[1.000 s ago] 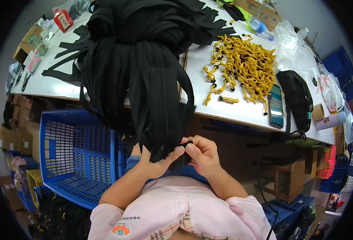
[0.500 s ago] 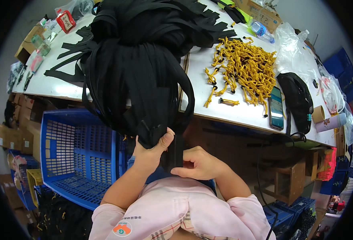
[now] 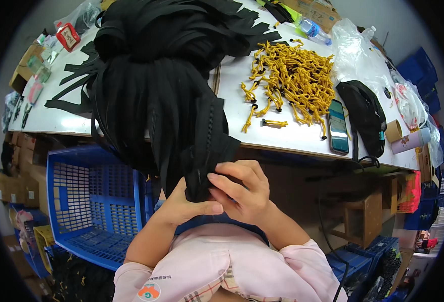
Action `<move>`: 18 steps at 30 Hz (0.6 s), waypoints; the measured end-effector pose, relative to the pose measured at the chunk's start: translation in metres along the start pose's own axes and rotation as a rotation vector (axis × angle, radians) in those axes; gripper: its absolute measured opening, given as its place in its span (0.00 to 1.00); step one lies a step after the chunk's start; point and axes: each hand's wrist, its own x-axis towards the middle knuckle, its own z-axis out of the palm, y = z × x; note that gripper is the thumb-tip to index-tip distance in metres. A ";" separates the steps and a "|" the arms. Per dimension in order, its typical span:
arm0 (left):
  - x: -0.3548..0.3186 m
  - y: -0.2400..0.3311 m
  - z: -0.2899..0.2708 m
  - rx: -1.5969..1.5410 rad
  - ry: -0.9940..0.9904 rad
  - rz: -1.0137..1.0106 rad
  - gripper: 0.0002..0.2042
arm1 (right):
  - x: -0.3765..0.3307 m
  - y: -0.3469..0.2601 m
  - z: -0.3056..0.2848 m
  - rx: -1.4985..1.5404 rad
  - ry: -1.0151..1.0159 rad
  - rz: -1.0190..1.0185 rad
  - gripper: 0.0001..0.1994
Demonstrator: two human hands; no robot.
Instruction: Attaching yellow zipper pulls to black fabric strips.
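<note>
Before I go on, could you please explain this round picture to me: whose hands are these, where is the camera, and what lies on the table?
There is no machine here. A person wears a wide fisheye camera on the head, looking down, so the picture is round and straight edges bend. The forearms in pink sleeves come in from the lower edge. The left hand and right hand together pinch the lower ends of a big bundle of black zipper strips that hangs over the edge of the white table. On the table lie a pile of yellow cord pieces, a smartphone, a black pouch and a plastic bottle. A blue plastic crate stands below, to the left.
</note>
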 end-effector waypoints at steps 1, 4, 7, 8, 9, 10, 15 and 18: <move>-0.001 -0.005 -0.007 -0.008 0.008 -0.025 0.23 | -0.001 0.000 -0.001 -0.042 -0.011 -0.039 0.14; 0.006 -0.009 -0.018 -0.301 -0.155 -0.014 0.22 | -0.010 0.004 0.000 0.021 0.015 -0.034 0.13; 0.005 -0.002 -0.006 -0.419 -0.168 -0.010 0.19 | -0.013 0.003 0.004 0.136 0.011 0.031 0.14; 0.004 -0.002 0.000 -0.140 -0.034 0.048 0.18 | -0.010 -0.001 0.003 0.197 0.015 0.154 0.16; 0.002 -0.003 0.003 0.142 0.097 0.104 0.18 | -0.008 -0.005 0.002 0.258 0.021 0.278 0.17; 0.003 -0.007 0.000 0.078 0.069 0.114 0.22 | -0.010 -0.002 -0.001 0.214 -0.073 0.199 0.20; 0.006 -0.006 -0.002 0.035 -0.020 0.079 0.33 | -0.001 -0.003 -0.003 0.059 -0.120 0.013 0.19; 0.006 -0.007 -0.007 0.032 -0.065 0.028 0.33 | -0.004 -0.004 -0.002 0.049 -0.123 0.023 0.18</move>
